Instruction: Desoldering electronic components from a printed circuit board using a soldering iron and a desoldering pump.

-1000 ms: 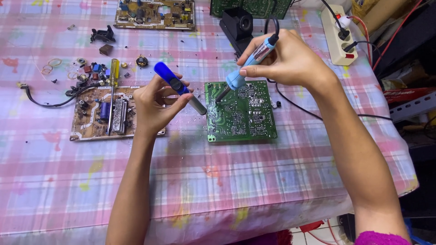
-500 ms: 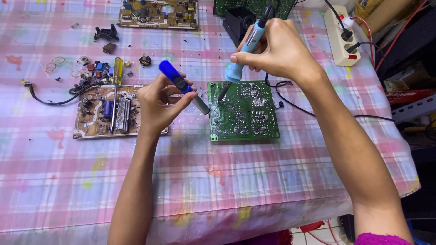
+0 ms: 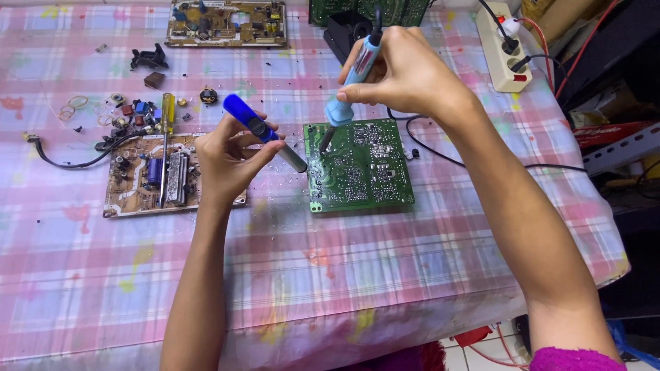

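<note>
A green circuit board (image 3: 364, 168) lies solder side up on the pink checked tablecloth (image 3: 330, 275). My right hand (image 3: 402, 72) grips a light blue soldering iron (image 3: 347, 93), held steeply, its tip touching the board's upper left area. My left hand (image 3: 230, 158) holds a blue and silver desoldering pump (image 3: 258, 127), its nozzle pointing at the board's left edge, just short of the iron's tip.
A brown circuit board (image 3: 148, 175) with a yellow-handled screwdriver (image 3: 166, 120) across it lies to the left, amid small loose parts and a black cable. Another brown board (image 3: 227, 24) and a black iron stand (image 3: 347, 34) sit at the back. A white power strip (image 3: 503, 48) lies far right.
My right hand has tipped the soldering iron more upright and brought its tip down onto the board. My left hand with the pump has stayed near the board's left edge.
</note>
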